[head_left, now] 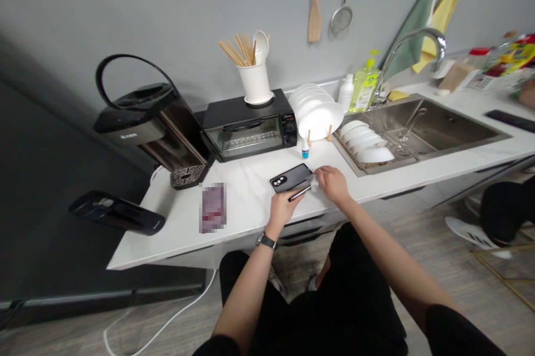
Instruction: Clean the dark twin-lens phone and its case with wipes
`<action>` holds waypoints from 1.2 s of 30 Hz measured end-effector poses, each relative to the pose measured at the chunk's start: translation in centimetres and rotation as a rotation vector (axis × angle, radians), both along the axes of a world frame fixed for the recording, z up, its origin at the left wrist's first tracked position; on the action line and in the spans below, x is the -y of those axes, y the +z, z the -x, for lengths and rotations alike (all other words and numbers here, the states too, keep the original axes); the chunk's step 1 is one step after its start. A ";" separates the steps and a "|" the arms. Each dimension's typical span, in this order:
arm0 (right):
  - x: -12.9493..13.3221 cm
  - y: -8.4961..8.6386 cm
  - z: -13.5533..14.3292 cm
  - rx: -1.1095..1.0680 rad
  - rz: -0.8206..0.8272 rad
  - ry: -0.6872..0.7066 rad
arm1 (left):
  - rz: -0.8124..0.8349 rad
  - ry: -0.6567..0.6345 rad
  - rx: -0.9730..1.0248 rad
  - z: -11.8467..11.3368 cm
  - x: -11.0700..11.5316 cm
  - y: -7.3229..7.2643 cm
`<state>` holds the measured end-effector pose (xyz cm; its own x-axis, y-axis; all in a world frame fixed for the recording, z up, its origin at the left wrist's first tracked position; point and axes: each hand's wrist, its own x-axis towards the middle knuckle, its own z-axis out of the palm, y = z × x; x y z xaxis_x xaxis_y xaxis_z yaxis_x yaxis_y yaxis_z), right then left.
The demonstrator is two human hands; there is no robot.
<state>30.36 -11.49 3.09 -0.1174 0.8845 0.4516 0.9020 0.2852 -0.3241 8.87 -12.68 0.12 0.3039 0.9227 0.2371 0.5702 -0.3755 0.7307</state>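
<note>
My left hand [282, 208] is closed around a phone [300, 193], tilted so that its thin shiny edge faces me. Close by, my right hand [333, 183] has its fingers pinched together at the phone's right end. A small whitish wipe [315, 184], partly hidden, shows at those fingertips. Just behind the phone, a grey phone case [292, 178] with a black border and camera rings lies on the white counter [246, 191]. Beyond my hands stands a small blue-and-white bottle [305, 149].
A toaster oven [251, 136] carries a white utensil holder [254, 83]. Left are a water dispenser [167, 139], a dark flask-like object [117, 212] and a blurred-out packet [213, 208]. Right are plates [320, 121], a sink [451, 133] with bowls, and another person's shoe [472, 232].
</note>
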 end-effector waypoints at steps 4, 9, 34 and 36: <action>-0.5 0.2 -0.2 -0.001 -0.017 -0.065 | 0.013 0.003 0.030 -0.3 -0.4 -0.1; 2.5 0.3 8.3 -0.002 -0.080 0.172 | 0.011 0.074 -0.056 0.2 -0.9 -0.9; 0.8 0.0 4.0 -0.015 -0.053 0.112 | -0.020 -0.001 -0.014 0.7 -0.4 -0.6; -0.4 -0.1 1.1 -0.045 -0.048 -0.004 | -0.021 -0.038 0.057 0.5 -0.2 -0.3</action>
<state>29.27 -11.14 2.95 -0.0919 0.8619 0.4987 0.8880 0.2975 -0.3505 8.37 -12.48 -0.17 0.3238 0.9054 0.2746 0.5130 -0.4119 0.7531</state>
